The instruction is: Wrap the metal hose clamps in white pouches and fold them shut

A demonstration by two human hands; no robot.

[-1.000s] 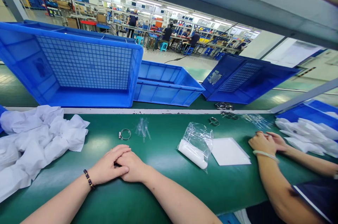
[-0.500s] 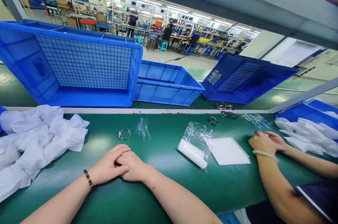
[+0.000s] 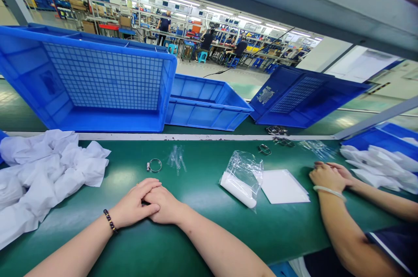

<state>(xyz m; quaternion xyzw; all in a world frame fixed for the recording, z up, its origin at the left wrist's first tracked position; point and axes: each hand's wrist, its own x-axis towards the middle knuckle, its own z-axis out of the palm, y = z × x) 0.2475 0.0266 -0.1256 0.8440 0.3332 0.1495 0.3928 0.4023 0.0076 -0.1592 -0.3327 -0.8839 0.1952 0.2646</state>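
On the green work surface my left hand [image 3: 137, 204] rests over my right hand [image 3: 166, 205], its fingers and thumb wrapped round it. The fingers of my right hand are hidden under the left, so I cannot tell how they are held. A beaded bracelet [image 3: 110, 221] circles my left wrist. Just beyond my hands lies a metal hose clamp [image 3: 154, 165] with a screw housing on its left side. Beside it are several small clear plastic pieces [image 3: 177, 158]. To the right sits a clear plastic bag [image 3: 243, 168] with a white roll [image 3: 238, 189] in it.
White crumpled material [image 3: 55, 172] covers the left side. Blue crates [image 3: 107, 120] line the back edge. White sheets [image 3: 284, 187] lie right of the bag, with more clamps [image 3: 264, 149] behind. At the right, a co-worker's hands [image 3: 328, 174] rest together. A grey beam [image 3: 261, 2] crosses overhead.
My hands and the things on the surface stay put. The co-worker's hands at the right have shifted very slightly to the right.
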